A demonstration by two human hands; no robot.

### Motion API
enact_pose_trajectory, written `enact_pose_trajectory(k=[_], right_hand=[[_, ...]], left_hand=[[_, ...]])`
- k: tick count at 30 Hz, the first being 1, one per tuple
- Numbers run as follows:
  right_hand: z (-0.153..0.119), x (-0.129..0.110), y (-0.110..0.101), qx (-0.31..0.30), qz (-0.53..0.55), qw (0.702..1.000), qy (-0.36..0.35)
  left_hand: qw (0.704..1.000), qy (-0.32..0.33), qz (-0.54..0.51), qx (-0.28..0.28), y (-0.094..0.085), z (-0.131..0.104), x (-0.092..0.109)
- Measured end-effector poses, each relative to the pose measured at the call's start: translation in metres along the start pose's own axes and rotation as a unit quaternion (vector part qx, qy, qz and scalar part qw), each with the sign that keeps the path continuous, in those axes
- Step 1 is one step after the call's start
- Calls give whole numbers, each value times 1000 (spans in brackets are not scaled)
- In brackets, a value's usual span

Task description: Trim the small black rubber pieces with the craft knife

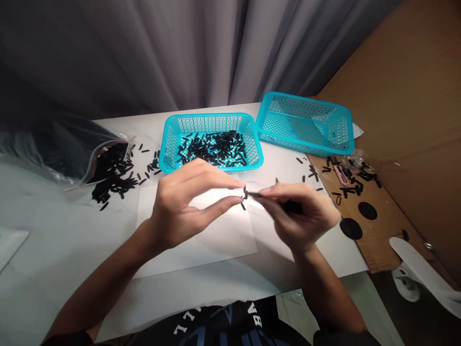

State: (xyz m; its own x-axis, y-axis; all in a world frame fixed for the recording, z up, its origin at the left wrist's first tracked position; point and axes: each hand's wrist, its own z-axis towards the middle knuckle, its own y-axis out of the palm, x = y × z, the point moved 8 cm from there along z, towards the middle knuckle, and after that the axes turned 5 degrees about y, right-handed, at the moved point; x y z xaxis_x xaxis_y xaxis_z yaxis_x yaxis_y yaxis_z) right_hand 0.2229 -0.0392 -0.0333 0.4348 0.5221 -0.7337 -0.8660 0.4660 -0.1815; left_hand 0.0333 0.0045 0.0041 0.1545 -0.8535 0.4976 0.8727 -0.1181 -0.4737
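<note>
My left hand (190,202) is at the middle, its thumb and index fingertips pinched around a small black piece (245,193). From the right, my right hand (300,211) grips a thin dark tool (254,194) whose tip meets that piece. Both hands are above a white sheet (201,245) on the white table. Just behind them, a blue basket (257,161) holds many small black pieces. Something dark is partly hidden in my right palm.
An open plastic bag (61,149) spills black pieces (115,180) at the left. A second blue basket (306,144) stands back right. Cardboard (374,245) at the right bears black discs (351,228), loose pieces and a pink item (341,176). A grey curtain (201,48) hangs behind.
</note>
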Motion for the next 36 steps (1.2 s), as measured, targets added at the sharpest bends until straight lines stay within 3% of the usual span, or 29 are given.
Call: enact_pose_trajectory(k=[1,2,4,7,10,12,15,20,24,27,32,36], right_hand=[[6,10,-14,48,-6,999,19],[12,19,-36,135,-1,990,31],[20,45,-80,263,85,959,65],[32,71,-127,316,96,940,92],[32,78,-150,341,64,933,98],[31,78,-141,323,46,940,103],[30,78,-104,254,39,958,128],[26,65,-33,51,-24,987,149],[20,54,-2,-88,-42,985,140],[13,50,14,-180,-31,974,132],[4,35,27,-215,-32,971,96],[3,19,28,-190,-28,979,63]], left_hand=[[1000,-9,10,-5,1,-1,-6],[999,-23,19,-22,5,-3,-13],[993,-54,33,-96,20,-9,-30],[954,-114,50,-271,57,-32,-57],[931,-117,68,-339,82,-52,-67],[924,-117,90,-353,94,-62,-72],[920,-115,107,-358,102,-70,-78],[930,-105,97,-339,102,-69,-84],[949,-91,74,-294,94,-59,-82],[971,-84,53,-219,73,-44,-72],[995,-61,28,-79,31,-18,-41],[999,-41,-4,-31,19,-9,-20]])
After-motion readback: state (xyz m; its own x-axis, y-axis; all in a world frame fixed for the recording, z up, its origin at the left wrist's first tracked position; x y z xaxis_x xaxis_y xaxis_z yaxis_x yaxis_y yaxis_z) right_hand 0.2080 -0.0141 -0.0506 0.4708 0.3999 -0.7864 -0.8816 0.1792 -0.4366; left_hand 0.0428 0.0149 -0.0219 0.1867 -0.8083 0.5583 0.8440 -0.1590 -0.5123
